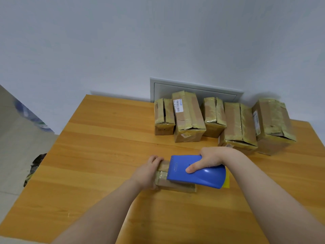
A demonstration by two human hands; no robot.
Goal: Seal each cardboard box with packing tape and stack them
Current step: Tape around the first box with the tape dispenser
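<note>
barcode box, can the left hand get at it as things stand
Probably, once it lets go: the left hand holds the small box, but only bare table lies before the barcode box.

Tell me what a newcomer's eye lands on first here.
The blue tape dispenser sits mid-way across the wooden table, gripped by the right hand atop a small cardboard box whose left end the left hand holds. Behind, five taped boxes stand in a row along the wall.
</note>
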